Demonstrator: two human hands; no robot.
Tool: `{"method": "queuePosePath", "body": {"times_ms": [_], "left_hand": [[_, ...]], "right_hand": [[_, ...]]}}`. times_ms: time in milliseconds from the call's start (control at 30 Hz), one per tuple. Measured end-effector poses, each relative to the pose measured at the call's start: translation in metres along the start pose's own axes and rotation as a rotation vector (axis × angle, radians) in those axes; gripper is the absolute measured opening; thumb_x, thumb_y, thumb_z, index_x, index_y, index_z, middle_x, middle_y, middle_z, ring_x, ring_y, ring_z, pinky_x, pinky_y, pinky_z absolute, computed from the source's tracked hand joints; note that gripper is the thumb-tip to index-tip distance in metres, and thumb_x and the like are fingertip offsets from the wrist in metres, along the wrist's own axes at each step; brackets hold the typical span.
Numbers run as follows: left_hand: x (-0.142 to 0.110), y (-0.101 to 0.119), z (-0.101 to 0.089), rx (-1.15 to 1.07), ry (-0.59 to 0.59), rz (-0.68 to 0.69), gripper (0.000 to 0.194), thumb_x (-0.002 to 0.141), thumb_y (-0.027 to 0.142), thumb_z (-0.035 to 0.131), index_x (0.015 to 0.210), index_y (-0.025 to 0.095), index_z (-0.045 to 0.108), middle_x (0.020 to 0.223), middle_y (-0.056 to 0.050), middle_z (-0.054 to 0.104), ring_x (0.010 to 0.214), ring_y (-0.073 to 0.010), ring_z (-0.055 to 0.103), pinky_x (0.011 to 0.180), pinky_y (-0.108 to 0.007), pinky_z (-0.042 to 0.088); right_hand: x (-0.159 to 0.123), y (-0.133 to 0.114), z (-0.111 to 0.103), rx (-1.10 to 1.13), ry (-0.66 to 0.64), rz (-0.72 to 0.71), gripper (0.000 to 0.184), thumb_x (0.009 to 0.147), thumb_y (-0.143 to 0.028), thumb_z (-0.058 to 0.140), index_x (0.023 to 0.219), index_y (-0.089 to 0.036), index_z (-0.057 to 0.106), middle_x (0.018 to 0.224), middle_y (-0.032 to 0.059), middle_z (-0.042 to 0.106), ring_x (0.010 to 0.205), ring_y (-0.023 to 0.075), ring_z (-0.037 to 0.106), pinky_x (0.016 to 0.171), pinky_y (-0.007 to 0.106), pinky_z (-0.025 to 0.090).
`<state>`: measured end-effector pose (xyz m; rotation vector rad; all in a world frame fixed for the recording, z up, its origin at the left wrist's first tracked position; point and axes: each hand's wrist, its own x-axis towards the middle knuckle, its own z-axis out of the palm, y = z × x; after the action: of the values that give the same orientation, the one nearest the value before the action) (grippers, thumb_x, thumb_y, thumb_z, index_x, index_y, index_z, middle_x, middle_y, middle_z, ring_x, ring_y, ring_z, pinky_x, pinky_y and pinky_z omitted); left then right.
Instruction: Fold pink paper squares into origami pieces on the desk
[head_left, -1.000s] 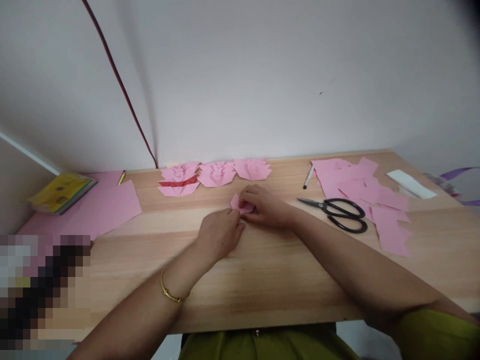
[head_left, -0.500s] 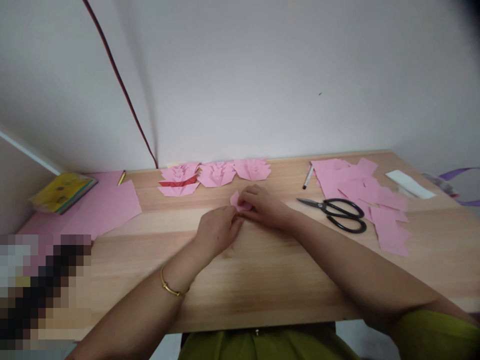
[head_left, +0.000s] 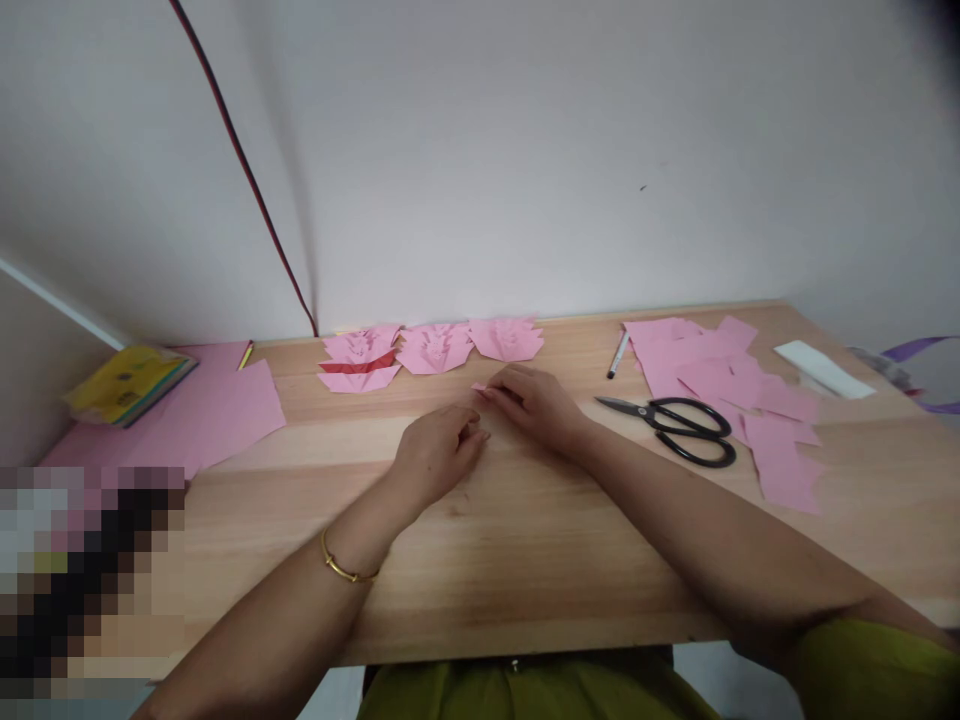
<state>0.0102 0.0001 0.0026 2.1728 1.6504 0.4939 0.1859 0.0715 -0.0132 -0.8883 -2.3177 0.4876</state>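
A small folded piece of pink paper [head_left: 479, 387] pokes out from the fingertips of my right hand [head_left: 538, 408], which pinches it just above the tabletop. Most of this paper is hidden behind the fingers. My left hand [head_left: 439, 458] rests on the table just to the lower left, its fingers curled in and the thumb close to them. Nothing shows in it, and a small gap parts it from the paper. A gold bracelet circles the left wrist.
Folded pink paper pieces [head_left: 433, 348] line the wall side, one with a red strip [head_left: 356, 364]. To the right lie black-handled scissors [head_left: 675, 425], a pen [head_left: 618, 355], cut pink paper [head_left: 780, 460] and a white strip [head_left: 823, 368]. Pink sheets [head_left: 240, 410] and a yellow packet [head_left: 127, 385] lie left.
My left hand has let go of the pink paper and drawn slightly away. The right hand still pinches it, and the paper now shows as a smaller, flatter sliver at the fingertips.
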Motion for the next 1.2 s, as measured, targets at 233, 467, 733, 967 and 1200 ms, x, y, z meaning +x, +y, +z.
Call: {"method": "queuePosePath", "body": {"times_ms": [233,467,733,967,1200], "left_hand": [[0.0035,-0.0063,-0.0012,-0.262,0.073,-0.032,0.024,0.084,0.039,0.052,0.086,0.018,0.064,0.067,0.002,0.060,0.061,-0.0123,0.051,0.057,-0.023,0.036],[0.0050,-0.0067,-0.0019,-0.454,0.102,-0.087,0.026,0.083,0.038,0.053,0.094,0.018,0.067,0.078,0.000,0.067,0.069,-0.0135,0.057,0.063,-0.023,0.042],[0.0064,-0.0098,-0.0022,-0.525,0.090,-0.083,0.026,0.083,0.032,0.051,0.098,0.019,0.069,0.092,-0.003,0.072,0.082,-0.0164,0.063,0.075,-0.027,0.048],[0.0061,-0.0091,-0.0036,-0.472,0.085,-0.100,0.024,0.083,0.029,0.051,0.096,0.019,0.069,0.091,-0.002,0.072,0.081,-0.0162,0.064,0.075,-0.027,0.048],[0.0059,-0.0081,-0.0042,-0.448,0.090,-0.072,0.023,0.083,0.025,0.051,0.096,0.020,0.069,0.093,-0.001,0.072,0.084,-0.0149,0.064,0.077,-0.025,0.047]], "right_hand": [[-0.0018,-0.0030,-0.0005,0.048,-0.049,-0.226,0.017,0.091,-0.026,0.047,0.096,-0.017,0.061,0.090,0.0083,0.065,0.081,0.0161,0.059,0.072,0.027,0.045],[-0.0024,-0.0026,0.0007,0.009,-0.099,-0.253,0.021,0.091,-0.024,0.046,0.101,-0.017,0.062,0.090,0.0089,0.065,0.081,0.0167,0.059,0.072,0.028,0.046],[-0.0025,-0.0032,0.0007,-0.033,-0.163,-0.260,0.018,0.091,-0.025,0.046,0.094,-0.017,0.062,0.090,0.0089,0.064,0.082,0.0175,0.057,0.073,0.029,0.045],[-0.0027,-0.0041,-0.0004,0.010,-0.201,-0.232,0.018,0.091,-0.026,0.046,0.096,-0.018,0.062,0.092,0.0084,0.063,0.084,0.0176,0.057,0.074,0.030,0.045],[-0.0017,-0.0052,-0.0016,0.050,-0.229,-0.205,0.019,0.091,-0.027,0.047,0.096,-0.017,0.062,0.091,0.0083,0.062,0.082,0.0167,0.057,0.073,0.028,0.045]]}}
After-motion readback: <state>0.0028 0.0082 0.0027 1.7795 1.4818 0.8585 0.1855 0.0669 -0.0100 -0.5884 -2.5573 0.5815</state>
